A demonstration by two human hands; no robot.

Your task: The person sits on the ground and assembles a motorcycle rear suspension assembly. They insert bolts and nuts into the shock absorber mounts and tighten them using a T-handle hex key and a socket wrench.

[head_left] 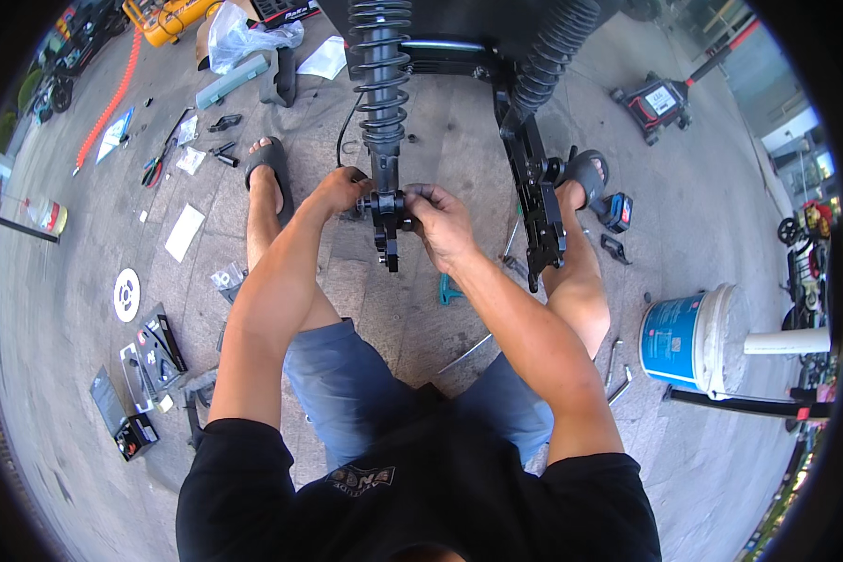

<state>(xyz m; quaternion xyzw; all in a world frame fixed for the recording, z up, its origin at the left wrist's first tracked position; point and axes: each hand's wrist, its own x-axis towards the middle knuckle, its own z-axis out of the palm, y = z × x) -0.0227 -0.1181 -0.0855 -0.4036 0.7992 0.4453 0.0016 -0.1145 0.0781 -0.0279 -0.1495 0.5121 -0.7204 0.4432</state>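
A coil-spring shock absorber [381,94] hangs down in front of me, with a black metal bracket [384,217] at its lower end. My left hand [340,191] is closed at the bracket's left side; its fingertips are partly hidden behind the metal. From the right, my right hand [440,222] pinches the other side of the bracket, thumb and fingers bent against it. Whether a small part sits between those fingers is too small to tell. A second spring shock [553,61], tilted, meets a black arm [539,201] to the right of my hands.
A blue-labelled bucket [679,342] stands at right, below a floor jack [654,101]. Near my right foot lies a cordless tool battery [615,213]. A teal-handled tool [450,289] rests between my legs. Leftward are pliers [153,170], a brake disc [126,296] and open boxes [139,433].
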